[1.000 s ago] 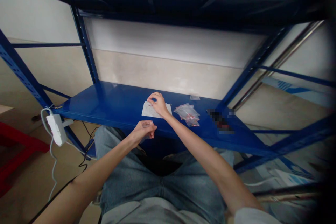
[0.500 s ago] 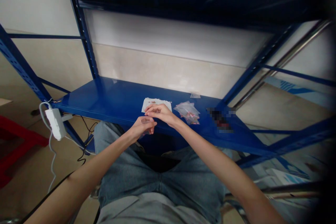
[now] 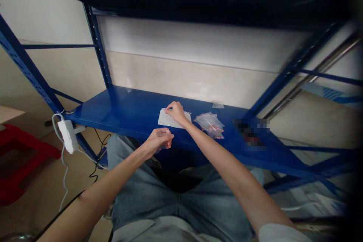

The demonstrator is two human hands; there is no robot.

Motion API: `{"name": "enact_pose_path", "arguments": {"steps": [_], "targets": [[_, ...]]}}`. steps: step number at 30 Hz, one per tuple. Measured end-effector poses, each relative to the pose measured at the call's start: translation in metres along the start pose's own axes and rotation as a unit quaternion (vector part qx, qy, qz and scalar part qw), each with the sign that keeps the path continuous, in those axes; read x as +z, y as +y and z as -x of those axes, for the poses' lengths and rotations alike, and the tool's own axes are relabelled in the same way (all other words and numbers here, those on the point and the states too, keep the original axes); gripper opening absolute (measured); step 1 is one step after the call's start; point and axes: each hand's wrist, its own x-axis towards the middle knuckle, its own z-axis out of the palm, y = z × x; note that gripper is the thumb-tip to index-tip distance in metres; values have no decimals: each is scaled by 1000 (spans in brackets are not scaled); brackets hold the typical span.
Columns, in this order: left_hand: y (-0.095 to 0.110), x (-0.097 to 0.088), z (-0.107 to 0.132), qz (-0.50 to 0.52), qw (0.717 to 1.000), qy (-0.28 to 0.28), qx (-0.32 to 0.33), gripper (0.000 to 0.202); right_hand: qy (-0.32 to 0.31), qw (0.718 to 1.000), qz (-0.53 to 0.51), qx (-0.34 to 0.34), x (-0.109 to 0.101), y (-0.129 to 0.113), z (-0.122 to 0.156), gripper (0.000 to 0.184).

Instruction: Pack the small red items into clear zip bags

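Note:
My left hand [image 3: 161, 138] is closed just in front of the shelf edge, its fingers curled around a small clear plastic bag [image 3: 162, 147], most of which they cover. My right hand [image 3: 177, 112] is above a white sheet [image 3: 168, 121] that looks like paper or cloth. Its thumb and fingers are pinched together at the sheet's far side. Whatever the fingertips hold, if anything, is too small to make out. To the right of the sheet lies a pile of clear zip bags [image 3: 210, 124] with reddish contents.
The blue metal shelf [image 3: 133, 106] is in front of me, with another shelf overhead. A flat clear bag [image 3: 218, 105] lies near its back edge. A blurred-out dark object [image 3: 249, 134] rests at right. A white power strip [image 3: 68, 136] hangs at the left post, above a red stool [image 3: 31, 170].
My right hand has moved away from my left hand, forward onto the white sheet, and now covers the small reddish bits seen there before. My left hand keeps its hold on the bag.

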Motion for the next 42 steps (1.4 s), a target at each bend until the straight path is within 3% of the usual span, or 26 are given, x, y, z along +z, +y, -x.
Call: {"name": "enact_pose_path", "arguments": {"steps": [10,17,23,26,29,35,39,42], "targets": [[-3,-1,-1,38,999,8,-1,32,-11,1000,19,1,0,7,3,7],[-4,-1,-1,26,1000,3,-8,33,10,998,-60,-7,-29,-14,6,5],[-2,0,1,17,1000,-6,0,36,-79,950,-279,-113,-73,-59,53,13],[-6,-3,0,-3,1000,-8,-1,36,-148,933,-281,-168,-86,-77,75,14],[-12,-5,0,-21,1000,-4,-12,33,-167,938,-228,-202,-88,-85,84,13],[-11,-4,0,-24,999,-15,-15,35,-170,937,-227,-205,-79,-79,82,15],[-8,-2,0,14,1000,-19,-9,34,-112,950,-249,-155,-69,-58,66,13],[-7,0,0,23,999,-22,-10,34,-71,971,-208,-92,-57,-33,47,9]]}}
